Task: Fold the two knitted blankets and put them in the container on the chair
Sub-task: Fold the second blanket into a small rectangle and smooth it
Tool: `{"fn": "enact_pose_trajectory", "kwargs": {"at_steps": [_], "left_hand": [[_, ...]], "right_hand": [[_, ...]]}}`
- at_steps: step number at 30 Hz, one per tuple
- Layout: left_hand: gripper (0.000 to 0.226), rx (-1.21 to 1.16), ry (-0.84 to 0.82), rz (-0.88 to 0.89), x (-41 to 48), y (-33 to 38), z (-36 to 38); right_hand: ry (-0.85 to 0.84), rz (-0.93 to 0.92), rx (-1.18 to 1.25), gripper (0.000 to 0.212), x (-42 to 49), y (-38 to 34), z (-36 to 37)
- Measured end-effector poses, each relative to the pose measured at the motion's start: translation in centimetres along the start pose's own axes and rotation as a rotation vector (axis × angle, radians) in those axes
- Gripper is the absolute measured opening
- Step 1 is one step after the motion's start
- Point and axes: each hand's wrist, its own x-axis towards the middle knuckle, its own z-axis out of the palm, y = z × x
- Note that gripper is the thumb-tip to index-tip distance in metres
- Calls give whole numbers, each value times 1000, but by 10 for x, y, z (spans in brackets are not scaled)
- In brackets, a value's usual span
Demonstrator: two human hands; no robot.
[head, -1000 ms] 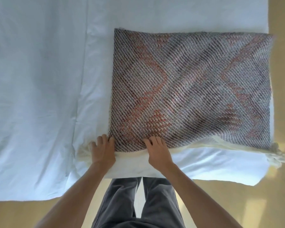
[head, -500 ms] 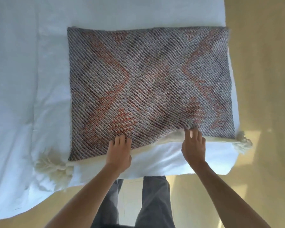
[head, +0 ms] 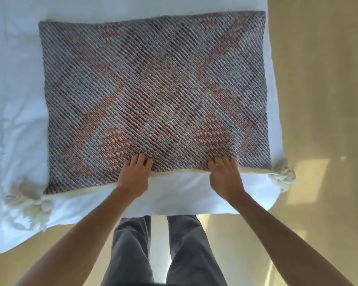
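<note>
Your thumbs are out of sight at the near hem, so it cannot be told whether either hand pinches the folded knitted blanket (head: 153,89) or only presses on it. The layers under its top face are hidden too, and the white bed (head: 15,100) is cut off at the left and top of the frame. 1 second ago your 2 hands sat close together at the blanket's lower-left corner. Now they are well apart, the left hand (head: 135,176) at the middle of the near edge and the right hand (head: 225,176) toward the lower right, near a cream tassel (head: 283,174). The fingers of each lie bent on the grey-and-orange knit, which lies flat on the bed at the frame's centre.
</note>
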Motion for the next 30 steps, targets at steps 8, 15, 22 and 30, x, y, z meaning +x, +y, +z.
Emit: {"fn": "enact_pose_trajectory", "kwargs": {"at_steps": [8,15,22,30], "left_hand": [[45,-51,39,136,18,54,-16],[49,81,4,173,50,118,-27],[34,21,-86,274,56,111,-29],[31,-62,70,318,77,158,-48]], "right_hand": [[128,278,206,43,-18,42,-4],[-17,387,-4,52,-35,92,7],[-14,448,98,30,-30,113,4],[32,575,355,24,-32,133,6]]}}
